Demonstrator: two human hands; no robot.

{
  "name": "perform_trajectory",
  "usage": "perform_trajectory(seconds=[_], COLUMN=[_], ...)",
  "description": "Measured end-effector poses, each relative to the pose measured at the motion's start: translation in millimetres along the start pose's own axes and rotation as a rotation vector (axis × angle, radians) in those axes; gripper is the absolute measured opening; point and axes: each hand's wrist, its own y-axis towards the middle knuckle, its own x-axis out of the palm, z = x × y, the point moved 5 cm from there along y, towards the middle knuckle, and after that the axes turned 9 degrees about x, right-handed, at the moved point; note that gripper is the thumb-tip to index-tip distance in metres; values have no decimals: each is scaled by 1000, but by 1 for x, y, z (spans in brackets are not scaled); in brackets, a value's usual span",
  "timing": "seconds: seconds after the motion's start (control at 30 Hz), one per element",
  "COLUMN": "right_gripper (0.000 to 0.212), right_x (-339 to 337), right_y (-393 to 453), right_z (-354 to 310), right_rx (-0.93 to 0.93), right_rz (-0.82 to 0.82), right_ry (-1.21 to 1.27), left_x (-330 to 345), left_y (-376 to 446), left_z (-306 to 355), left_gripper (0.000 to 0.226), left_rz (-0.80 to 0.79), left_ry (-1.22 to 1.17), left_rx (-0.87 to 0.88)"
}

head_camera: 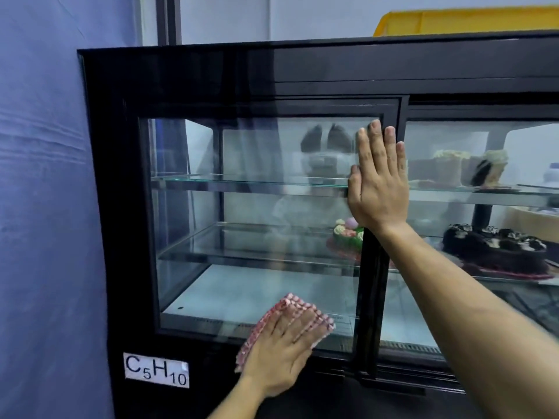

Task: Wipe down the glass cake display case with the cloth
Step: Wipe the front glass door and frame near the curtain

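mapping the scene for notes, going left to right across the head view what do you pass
blue curtain → C5H10 label → left hand pressing cloth → green-topped cake → right hand → chocolate cake

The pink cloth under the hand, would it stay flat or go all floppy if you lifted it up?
Probably floppy: the cloth looks like thin woven fabric, bunched and folded under the left hand. It likely weighs little, since straight fingers alone press it against the glass. It should slide easily there, as the pane looks smooth.
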Motion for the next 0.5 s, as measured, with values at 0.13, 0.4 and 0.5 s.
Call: perform_trajectory(seconds=[0.13, 0.4, 0.5], right_gripper=[65, 67, 64], right_x=[0, -1, -2], right_y=[-1, -1, 0], right_z=[0, 6, 8], right_rx=[-11, 97, 83], right_rz=[3, 27, 43], right_ry=[3, 49, 135], left_x=[-8, -155, -158], left_y=[19, 249, 262], left_z=[-25, -184, -187], left_gripper=[60, 55, 56], left_rz=[-73, 352, 375], left_ry=[76, 131, 156], left_rx=[215, -136, -180])
